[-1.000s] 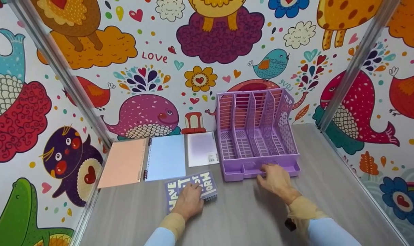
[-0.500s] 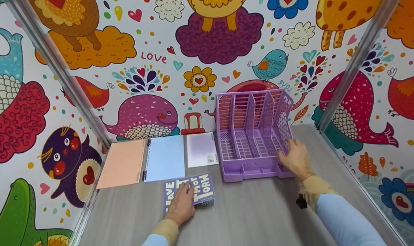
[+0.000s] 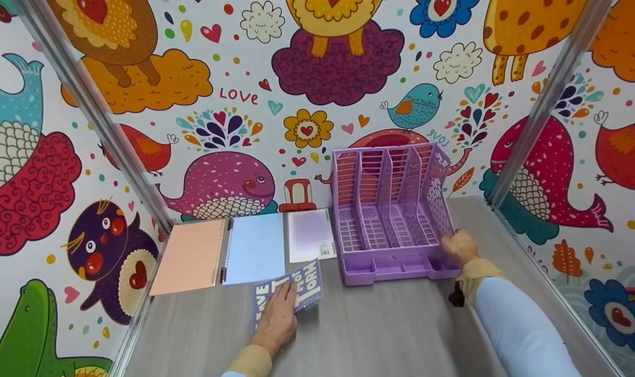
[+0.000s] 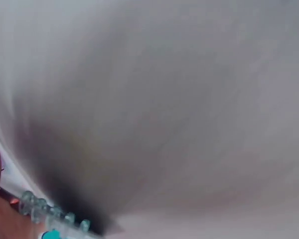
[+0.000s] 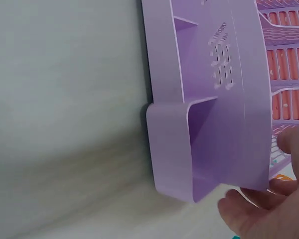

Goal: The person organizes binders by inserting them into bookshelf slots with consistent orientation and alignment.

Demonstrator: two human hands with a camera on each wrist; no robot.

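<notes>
In the head view, a small purple spiral notebook (image 3: 311,280) with big pale lettering is tilted, its coil edge raised above the table. My left hand (image 3: 278,319) holds it, fingers spread over the cover. Low in the left wrist view, part of that hand (image 4: 7,216) shows beside the clear coil (image 4: 55,211). A purple desktop file organizer (image 3: 391,251) with upright dividers and a front tray stands at the back wall. My right hand (image 3: 460,246) grips its right side wall near the front corner; the right wrist view has the fingers (image 5: 244,209) around that edge.
Left of the organizer, a peach notebook (image 3: 186,256), a blue spiral notebook (image 3: 254,248) and a white-and-purple notebook (image 3: 309,235) lie in a row on the grey table (image 3: 380,330). Cartoon-printed walls (image 3: 223,178) with metal posts (image 3: 548,99) enclose the back and sides.
My right hand has gone from the organizer's front tray to its right side and taken hold there. My left hand has shifted slightly left, and the purple notebook's coil edge has tilted up.
</notes>
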